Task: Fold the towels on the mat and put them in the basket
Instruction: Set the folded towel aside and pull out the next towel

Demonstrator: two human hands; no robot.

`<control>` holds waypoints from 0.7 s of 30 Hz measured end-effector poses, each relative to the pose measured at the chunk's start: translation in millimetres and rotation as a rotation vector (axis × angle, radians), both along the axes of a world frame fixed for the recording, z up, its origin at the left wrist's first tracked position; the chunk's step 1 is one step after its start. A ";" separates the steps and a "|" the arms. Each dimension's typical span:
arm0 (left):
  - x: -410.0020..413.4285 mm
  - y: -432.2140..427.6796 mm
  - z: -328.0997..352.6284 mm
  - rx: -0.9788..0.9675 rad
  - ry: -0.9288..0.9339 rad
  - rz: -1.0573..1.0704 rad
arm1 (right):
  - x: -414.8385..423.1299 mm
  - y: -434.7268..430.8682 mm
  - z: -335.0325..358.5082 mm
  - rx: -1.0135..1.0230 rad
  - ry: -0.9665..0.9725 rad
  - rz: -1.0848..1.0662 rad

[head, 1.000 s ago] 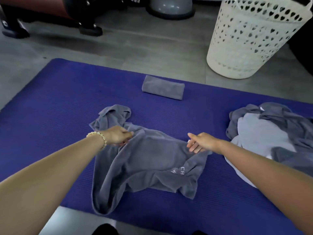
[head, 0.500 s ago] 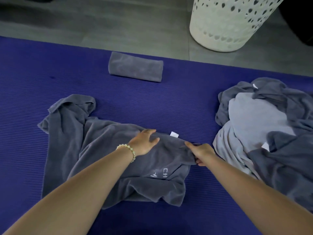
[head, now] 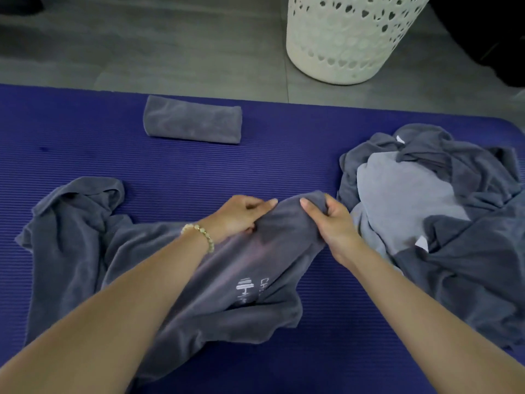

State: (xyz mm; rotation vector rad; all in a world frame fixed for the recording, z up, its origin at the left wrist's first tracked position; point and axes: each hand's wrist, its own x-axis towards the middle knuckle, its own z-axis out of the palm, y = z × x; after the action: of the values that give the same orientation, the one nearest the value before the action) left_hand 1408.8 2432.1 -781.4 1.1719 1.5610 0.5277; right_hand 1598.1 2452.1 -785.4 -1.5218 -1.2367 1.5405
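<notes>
- Head view, grip: the towel (head: 199,280) is being gripped by both hands at one raised hump on its far right edge. It is being pinched between thumb and fingers by the left hand (head: 241,214). The right hand (head: 332,220) is being curled round the same hump, just beside the left.
- Head view, relation: the towel is lying crumpled on the mat (head: 85,155). From the grip its bulk is spreading left and toward the person, with the long axis running roughly left to right. The left hand is judged nearer the loose left end.
- Head view, surroundings: a folded towel (head: 193,120) is lying beyond the hands, a pile (head: 426,209) just right of them, and the basket (head: 341,46) on the floor past the mat.
- Head view, change: half a second earlier the left hand was lying flat on the towel and only the right was pinching. The edge is now being lifted between both, and the white tag is no longer showing.
</notes>
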 end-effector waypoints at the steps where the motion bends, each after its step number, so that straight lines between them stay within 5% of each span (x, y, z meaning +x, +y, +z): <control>1: 3.3 10.2 10.6 0.110 -0.036 0.032 | 1.4 7.4 5.5 0.008 0.039 -0.040; 4: 14.4 53.3 44.0 0.421 -0.187 0.220 | 9.7 35.2 17.3 0.012 0.195 -0.121; 6: 18.1 81.4 56.7 0.467 -0.252 0.280 | 17.7 50.0 10.8 0.019 0.113 -0.150; 12: -4.7 40.0 -4.3 0.326 0.274 -0.046 | 48.7 13.7 -48.5 -0.078 -0.372 -0.086; 16: -17.7 -52.4 -52.4 0.160 0.325 -0.273 | 64.1 -12.2 -72.8 0.096 -0.535 -0.020; 21: -13.9 -131.1 -76.4 0.029 0.312 -0.224 | 58.7 -37.2 -66.0 0.359 -0.713 0.212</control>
State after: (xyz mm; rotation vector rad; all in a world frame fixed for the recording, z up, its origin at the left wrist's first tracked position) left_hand 1395.0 2301.1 -857.8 1.4845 1.6577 0.2267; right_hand 1656.8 2415.0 -851.4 -1.7873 -1.9975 0.8144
